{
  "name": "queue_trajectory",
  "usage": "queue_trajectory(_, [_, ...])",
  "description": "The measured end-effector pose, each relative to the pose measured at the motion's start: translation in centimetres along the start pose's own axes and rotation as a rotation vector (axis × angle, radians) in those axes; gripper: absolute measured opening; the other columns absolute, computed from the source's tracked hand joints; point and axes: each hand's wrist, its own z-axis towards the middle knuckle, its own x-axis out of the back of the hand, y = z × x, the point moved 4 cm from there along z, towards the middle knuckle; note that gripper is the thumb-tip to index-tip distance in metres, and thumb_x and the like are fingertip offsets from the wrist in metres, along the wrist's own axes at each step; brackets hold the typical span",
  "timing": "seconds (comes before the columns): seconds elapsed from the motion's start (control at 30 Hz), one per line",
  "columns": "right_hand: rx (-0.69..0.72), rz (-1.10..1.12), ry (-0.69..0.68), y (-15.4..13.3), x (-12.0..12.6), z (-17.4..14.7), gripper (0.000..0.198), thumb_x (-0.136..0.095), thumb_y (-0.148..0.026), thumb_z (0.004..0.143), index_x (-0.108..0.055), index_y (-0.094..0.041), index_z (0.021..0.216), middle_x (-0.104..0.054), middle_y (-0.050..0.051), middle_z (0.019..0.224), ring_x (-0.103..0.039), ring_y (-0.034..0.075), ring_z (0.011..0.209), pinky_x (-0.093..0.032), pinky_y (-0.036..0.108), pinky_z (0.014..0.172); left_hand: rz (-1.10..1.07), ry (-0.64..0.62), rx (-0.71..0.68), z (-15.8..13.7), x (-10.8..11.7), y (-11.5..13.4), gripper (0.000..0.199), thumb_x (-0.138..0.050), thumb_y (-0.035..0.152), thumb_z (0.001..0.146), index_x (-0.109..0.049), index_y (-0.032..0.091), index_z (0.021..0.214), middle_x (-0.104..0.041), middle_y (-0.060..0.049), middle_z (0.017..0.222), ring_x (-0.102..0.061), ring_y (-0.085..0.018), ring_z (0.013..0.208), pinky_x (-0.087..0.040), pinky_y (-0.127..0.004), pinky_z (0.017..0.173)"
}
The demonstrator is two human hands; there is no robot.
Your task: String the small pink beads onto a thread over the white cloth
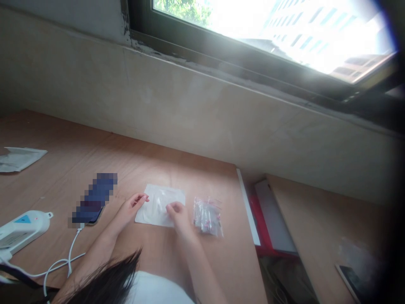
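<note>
A flat white sheet or packet [154, 216] lies on the wooden table, with a faint, shiny, see-through patch in its middle that I cannot make out. My left hand [136, 202] is at its upper left edge, fingers curled and thumb close to the fingertips. Over the sheet's right half is my right hand [177, 212], its thumb and fingers pinched together. Whatever either hand may hold is too small or hidden to name. Just right of my right hand sits a pile of small clear zip bags [208, 217] with pinkish-red marks.
On the left lie a phone [95, 198] with a blurred-out screen, its white cable [70, 249] and a white power strip [28, 228]. A white packet [23, 159] lies far left. Beyond a gap holding a red item [261, 223], a second table [316, 211] stands right.
</note>
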Motion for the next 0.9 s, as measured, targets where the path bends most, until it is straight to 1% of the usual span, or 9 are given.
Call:
queue_trajectory(0.17, [0.157, -0.411, 0.342, -3.9, 1.1, 6.8, 0.017, -0.041, -0.027, 0.072, -0.053, -0.015, 0.071, -0.058, 0.008, 0.073, -0.051, 0.018, 0.069, -0.036, 0.027, 0.063, 0.158, 0.004, -0.052, 0.1, 0.5, -2.1, 0.033, -0.040, 0.046, 0.074, -0.055, 0.017, 0.074, -0.058, -0.002, 0.071, -0.053, -0.019, 0.071, -0.041, -0.027, 0.063])
queue_trajectory(0.27, [0.171, -0.513, 0.456, -5.8, 1.4, 8.2, 0.016, -0.044, -0.023, 0.070, -0.052, -0.012, 0.078, -0.055, 0.016, 0.084, -0.046, 0.025, 0.083, -0.032, 0.034, 0.072, 0.268, 0.006, -0.165, -0.2, 0.4, -2.4, 0.028, -0.038, 0.042, 0.077, -0.054, 0.019, 0.072, -0.057, -0.003, 0.072, -0.051, -0.019, 0.073, -0.040, -0.028, 0.066])
queue_trajectory(0.43, [0.342, -0.603, 0.623, -7.6, 5.0, 3.2, 0.022, -0.041, -0.023, 0.072, -0.048, -0.013, 0.091, -0.051, 0.013, 0.091, -0.042, 0.024, 0.088, -0.028, 0.035, 0.079, 0.361, 0.007, -0.199, -0.2, 0.3, -2.7, 0.025, -0.036, 0.038, 0.079, -0.054, 0.020, 0.076, -0.057, -0.004, 0.075, -0.050, -0.020, 0.078, -0.039, -0.030, 0.070])
queue_trajectory(0.5, [0.293, -0.658, 0.740, -7.1, 8.0, 0.3, 0.027, -0.041, -0.024, 0.071, -0.048, -0.013, 0.095, -0.050, 0.013, 0.094, -0.041, 0.025, 0.092, -0.026, 0.036, 0.080, 0.370, 0.005, -0.208, -0.2, 0.3, -2.5, 0.025, -0.036, 0.037, 0.079, -0.054, 0.020, 0.076, -0.057, -0.004, 0.076, -0.050, -0.019, 0.078, -0.039, -0.029, 0.070])
queue_trajectory(0.57, [0.153, -0.754, 0.832, -5.6, 10.9, -2.0, 0.033, -0.047, -0.027, 0.066, -0.051, -0.011, 0.095, -0.051, 0.017, 0.095, -0.041, 0.029, 0.092, -0.026, 0.039, 0.078, 0.372, 0.017, -0.222, -0.4, 0.3, -2.0, 0.024, -0.036, 0.036, 0.080, -0.053, 0.020, 0.074, -0.057, -0.003, 0.075, -0.049, -0.018, 0.074, -0.039, -0.028, 0.068])
queue_trajectory(0.63, [-0.009, -0.768, 0.798, -3.3, 13.2, -3.4, 0.033, -0.050, -0.030, 0.063, -0.056, -0.011, 0.089, -0.054, 0.017, 0.088, -0.046, 0.030, 0.085, -0.030, 0.038, 0.072, 0.373, 0.018, -0.225, -0.7, 0.4, -1.5, 0.024, -0.036, 0.035, 0.080, -0.052, 0.019, 0.073, -0.056, -0.002, 0.073, -0.049, -0.018, 0.071, -0.039, -0.027, 0.065])
queue_trajectory(0.7, [-0.082, -0.705, 0.666, -1.1, 14.3, -4.0, 0.026, -0.048, -0.029, 0.063, -0.059, -0.015, 0.081, -0.059, 0.012, 0.076, -0.051, 0.025, 0.073, -0.034, 0.034, 0.066, 0.368, 0.008, -0.215, -1.0, 0.4, -1.2, 0.025, -0.036, 0.036, 0.079, -0.052, 0.019, 0.073, -0.057, -0.002, 0.073, -0.050, -0.018, 0.071, -0.040, -0.026, 0.064])
queue_trajectory(0.77, [-0.085, -0.645, 0.587, 0.4, 14.5, -4.3, 0.024, -0.044, -0.029, 0.064, -0.060, -0.017, 0.076, -0.060, 0.008, 0.070, -0.053, 0.022, 0.066, -0.036, 0.032, 0.062, 0.359, 0.003, -0.208, -1.1, 0.4, -1.0, 0.025, -0.036, 0.037, 0.079, -0.052, 0.019, 0.074, -0.058, -0.003, 0.075, -0.051, -0.018, 0.074, -0.040, -0.026, 0.065])
queue_trajectory(0.9, [-0.011, -0.627, 0.600, 0.8, 14.0, -4.5, 0.031, -0.048, -0.037, 0.063, -0.061, -0.014, 0.079, -0.061, 0.010, 0.077, -0.055, 0.023, 0.072, -0.039, 0.032, 0.063, 0.370, 0.008, -0.208, -1.2, 0.5, -1.1, 0.027, -0.035, 0.038, 0.079, -0.053, 0.018, 0.076, -0.058, -0.004, 0.076, -0.052, -0.019, 0.076, -0.041, -0.027, 0.066])
